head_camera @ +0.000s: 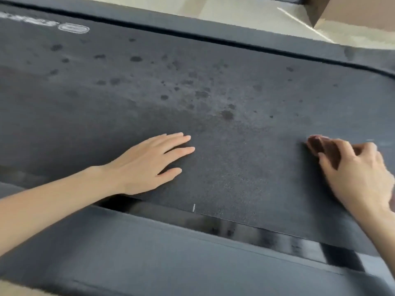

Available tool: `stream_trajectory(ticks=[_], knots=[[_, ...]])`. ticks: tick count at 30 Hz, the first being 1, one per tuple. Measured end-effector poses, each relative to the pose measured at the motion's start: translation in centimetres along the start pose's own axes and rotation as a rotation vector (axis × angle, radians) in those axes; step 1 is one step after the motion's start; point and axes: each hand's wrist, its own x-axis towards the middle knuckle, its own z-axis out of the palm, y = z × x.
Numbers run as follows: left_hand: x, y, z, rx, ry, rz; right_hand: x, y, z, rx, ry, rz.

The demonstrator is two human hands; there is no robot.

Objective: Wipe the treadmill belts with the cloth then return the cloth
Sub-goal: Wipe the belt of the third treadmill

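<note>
The left hand (149,163) lies flat on the treadmill belt (235,171), palm down, fingers straight and slightly spread, holding nothing. The right hand (354,176) is well apart from it, across a bare stretch of belt. Its fingers curl over a dark brownish cloth (320,146) and press it down onto the belt. The cloth is bunched under the fingers, and only its end shows past the fingertips, on the side toward the left hand.

Beyond both hands, further from the person, the belt is speckled with dark damp spots (226,114), thickest in the stretch between the two hands. Far beyond the left hand a pale, blurred logo (73,28) is printed on the belt.

On the near side of the hands, under the left forearm, runs the grey side rail (149,242) of the treadmill. Past the belt's far edge is a light floor (235,9), and far beyond the right hand stands a brown cardboard box (352,11).
</note>
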Motion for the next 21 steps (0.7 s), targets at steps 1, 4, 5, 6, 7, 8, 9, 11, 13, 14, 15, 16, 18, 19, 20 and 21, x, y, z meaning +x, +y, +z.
stream_trajectory(ticks=[1,4,5,6,7,8,9,11,13,14,15,16,18,19,20,21], knots=[[-1.2,-0.8,-0.2,0.015,-0.008,-0.024,-0.1,-1.9,0.4,0.005,0.014,-0.059],[-4.3,-3.5,-0.9,0.024,-0.001,-0.118,0.0,-8.5,1.5,0.020,0.051,-0.238],[-5.3,-4.2,-1.1,0.020,0.008,-0.153,0.0,-10.8,1.8,0.020,0.055,-0.283],[-6.2,-5.0,-1.2,0.018,0.016,-0.183,-0.2,-13.1,2.1,0.020,0.056,-0.324],[-7.1,-5.8,-1.4,0.015,0.021,-0.207,-0.5,-15.4,2.3,0.020,0.056,-0.362],[-8.1,-6.6,-1.6,0.014,0.025,-0.228,-0.8,-17.6,2.5,0.019,0.055,-0.400],[-9.0,-7.4,-1.7,0.013,0.029,-0.250,-1.1,-19.8,2.7,0.018,0.051,-0.436],[-11.1,-9.1,-2.1,0.009,0.041,-0.301,-1.7,-24.0,2.9,0.014,0.046,-0.505],[-13.3,-10.8,-2.5,0.003,0.057,-0.347,-2.2,-28.0,3.0,0.009,0.044,-0.553],[-14.5,-11.8,-2.6,-0.003,0.067,-0.369,-2.5,-29.9,3.0,0.011,0.040,-0.569],[-15.6,-12.7,-2.8,-0.009,0.075,-0.389,-2.8,-31.7,3.0,0.015,0.038,-0.587],[-16.7,-13.7,-2.9,-0.012,0.079,-0.408,-3.1,-33.5,3.1,0.019,0.039,-0.606],[-18.8,-15.6,-3.3,-0.015,0.080,-0.441,-3.8,-36.9,3.3,0.024,0.049,-0.637],[-19.8,-16.5,-3.5,-0.015,0.081,-0.457,-4.1,-38.7,3.4,0.027,0.055,-0.647],[-20.8,-17.4,-3.7,-0.016,0.081,-0.473,-4.5,-40.6,3.4,0.031,0.056,-0.656],[-21.9,-18.2,-3.9,-0.017,0.081,-0.486,-4.9,-42.5,3.4,0.039,0.055,-0.662]])
